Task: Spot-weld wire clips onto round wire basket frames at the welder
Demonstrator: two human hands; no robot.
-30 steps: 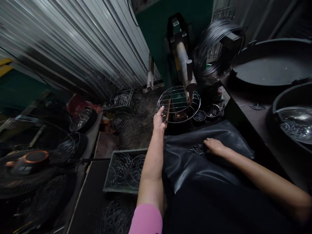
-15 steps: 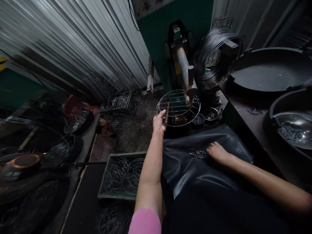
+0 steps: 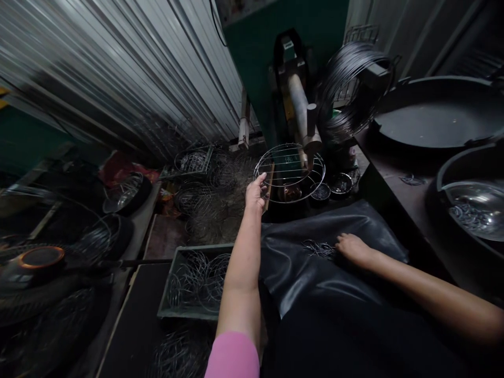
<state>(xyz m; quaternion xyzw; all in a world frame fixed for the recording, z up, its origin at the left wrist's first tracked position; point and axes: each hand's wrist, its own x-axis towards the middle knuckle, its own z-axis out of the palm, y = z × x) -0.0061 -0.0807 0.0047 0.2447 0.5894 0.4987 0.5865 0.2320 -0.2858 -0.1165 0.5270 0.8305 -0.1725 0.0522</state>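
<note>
My left hand (image 3: 255,191) is closed on the left rim of a round wire rack (image 3: 289,185), thumb on top. The rack is held out roughly level, its far right part under the metal arm of a machine (image 3: 305,113); whether they touch I cannot tell. A black apron (image 3: 318,286) covers my lap, and a small heap of short bent wires (image 3: 318,248) lies on it. My right hand (image 3: 352,249) rests at the right end of that heap with its fingers curled together. What the right fingers hold, if anything, is hidden.
Left of my arm stands a green bin (image 3: 169,296) of wire rings. Further back lie piled wire racks (image 3: 212,202). A wire coil (image 3: 354,89) hangs beside the machine. Small dishes (image 3: 340,184) sit below it, and large black pans (image 3: 441,115) stand on the right table.
Both hands keep nearly the same places, with the rack still under the machine arm. The view has shifted very slightly.
</note>
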